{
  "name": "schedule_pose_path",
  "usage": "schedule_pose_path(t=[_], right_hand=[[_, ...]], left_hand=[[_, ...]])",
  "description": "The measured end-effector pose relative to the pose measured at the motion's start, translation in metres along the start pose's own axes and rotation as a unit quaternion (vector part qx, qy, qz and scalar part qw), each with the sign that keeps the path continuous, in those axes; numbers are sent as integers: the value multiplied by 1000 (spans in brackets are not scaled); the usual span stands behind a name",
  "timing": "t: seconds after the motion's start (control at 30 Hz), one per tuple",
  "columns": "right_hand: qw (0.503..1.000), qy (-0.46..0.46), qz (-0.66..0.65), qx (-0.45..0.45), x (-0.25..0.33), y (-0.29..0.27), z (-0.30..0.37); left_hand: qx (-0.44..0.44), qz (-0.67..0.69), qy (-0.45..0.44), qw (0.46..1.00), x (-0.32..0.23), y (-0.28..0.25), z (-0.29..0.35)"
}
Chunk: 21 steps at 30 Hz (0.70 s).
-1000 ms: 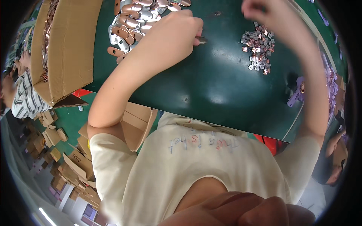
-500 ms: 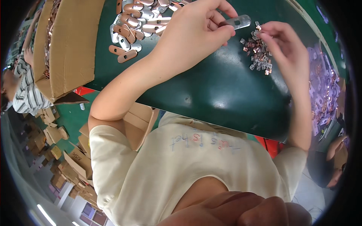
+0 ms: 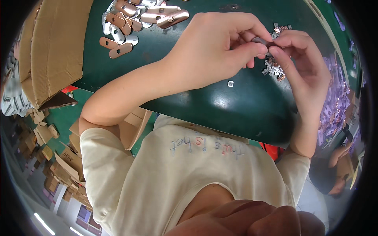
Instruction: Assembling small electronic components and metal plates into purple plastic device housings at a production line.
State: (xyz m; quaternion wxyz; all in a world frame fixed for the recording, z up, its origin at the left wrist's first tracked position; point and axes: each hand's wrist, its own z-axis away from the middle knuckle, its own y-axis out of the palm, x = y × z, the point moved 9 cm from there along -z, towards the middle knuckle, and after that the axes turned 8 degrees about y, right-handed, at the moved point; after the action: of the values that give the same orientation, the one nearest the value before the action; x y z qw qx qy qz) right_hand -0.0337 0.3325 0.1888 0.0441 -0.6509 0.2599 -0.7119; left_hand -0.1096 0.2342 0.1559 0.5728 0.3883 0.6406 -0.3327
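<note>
A single dark plate (image 3: 260,40) was in work above the green table (image 3: 189,108), pinched by the thumb and forefinger of the left hand (image 3: 220,49), while the fingertips of the right hand (image 3: 301,65) closed on its other end. The plate lay crosswise between the two pinches, partly hidden; whether it bore an attached part could not be told. Handling appeared midway on this one, with plenty left: copper and silver plates (image 3: 118,50) sat loose at left, small squares (image 3: 274,70) lay heaped beneath the fingers, and a lone square (image 3: 230,83) rested apart.
</note>
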Motion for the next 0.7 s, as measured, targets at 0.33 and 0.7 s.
schedule_pose_path(t=[0.33,0.7], right_hand=[[999,36,23,12,3,-22,-60],[874,32,461,-147,-139,-158,-351]], left_hand=[[-76,149,-21,986,22,-18,2],[-54,160,-64,984,27,-13,-12]])
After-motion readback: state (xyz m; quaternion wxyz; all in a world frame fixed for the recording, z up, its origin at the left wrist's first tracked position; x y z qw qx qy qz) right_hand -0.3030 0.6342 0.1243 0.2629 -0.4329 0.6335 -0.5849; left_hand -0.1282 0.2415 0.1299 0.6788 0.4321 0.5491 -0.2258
